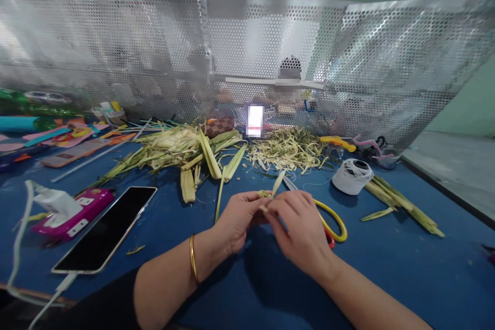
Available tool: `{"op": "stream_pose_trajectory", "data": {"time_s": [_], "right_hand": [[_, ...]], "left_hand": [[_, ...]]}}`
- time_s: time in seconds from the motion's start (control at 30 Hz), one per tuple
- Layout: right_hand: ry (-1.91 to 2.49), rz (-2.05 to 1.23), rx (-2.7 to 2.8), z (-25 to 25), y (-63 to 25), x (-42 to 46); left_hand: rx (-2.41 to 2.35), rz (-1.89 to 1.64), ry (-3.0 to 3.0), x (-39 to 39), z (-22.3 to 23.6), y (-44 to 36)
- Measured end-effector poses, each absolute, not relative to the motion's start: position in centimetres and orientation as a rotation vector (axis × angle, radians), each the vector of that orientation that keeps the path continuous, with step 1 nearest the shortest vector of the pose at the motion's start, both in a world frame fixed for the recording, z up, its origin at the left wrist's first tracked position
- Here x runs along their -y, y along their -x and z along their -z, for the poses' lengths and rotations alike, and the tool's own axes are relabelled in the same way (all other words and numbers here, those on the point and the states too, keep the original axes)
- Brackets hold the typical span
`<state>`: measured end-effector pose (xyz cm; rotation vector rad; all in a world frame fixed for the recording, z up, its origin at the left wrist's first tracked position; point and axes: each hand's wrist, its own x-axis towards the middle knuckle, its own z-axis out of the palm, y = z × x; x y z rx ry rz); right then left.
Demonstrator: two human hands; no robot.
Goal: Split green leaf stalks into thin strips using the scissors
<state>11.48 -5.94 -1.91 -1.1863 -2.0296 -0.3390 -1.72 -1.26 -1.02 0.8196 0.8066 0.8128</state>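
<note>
Between my two hands is a pale green strip of dried husk or leaf (278, 184), its upper end sticking up past my fingertips. My left hand (242, 216), with a gold bangle at the wrist, pinches its lower part. The fingers of my right hand (299, 224) close on the same piece from the right, and the folded part is mostly hidden by them. Under and beside my right hand lie scissors (335, 221) with yellow and red handles, their blades partly covered. Loose leaf pieces (209, 154) lie just beyond my left hand.
A heap of leaves (170, 147) and a pile of shredded strips (290, 149) lie at the back before a perforated metal screen (154, 51). A thread spool (352, 176) and stalks (406, 203) are right. A phone (108, 229) and purple power strip (75, 214) lie left.
</note>
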Motion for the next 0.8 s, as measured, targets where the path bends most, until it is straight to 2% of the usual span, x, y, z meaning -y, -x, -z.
{"op": "stream_pose_trajectory", "data": {"time_s": [0.23, 0.5, 0.57, 0.67, 0.8], "right_hand": [[1.457, -0.466, 1.43, 2.4, -12.3, 5.0], [1.531, -0.755, 1.314, 2.4, -12.2, 4.7], [1.597, -0.763, 1.362, 2.2, -12.5, 4.8], [1.751, -0.585, 1.644, 1.9, -13.1, 5.1], [1.615, -0.384, 1.976, 1.7, -13.5, 5.3]], "left_hand": [[-0.83, -0.725, -0.955, 1.2, 1.1, 1.9], [-0.843, -0.76, -1.059, 1.1, 1.1, 1.7], [-0.853, -0.779, -1.016, 0.8, 1.2, 1.8], [-0.904, -0.859, -0.882, 0.3, 1.2, 1.9], [-0.958, -0.929, -0.775, -0.1, 0.9, 2.1]]}}
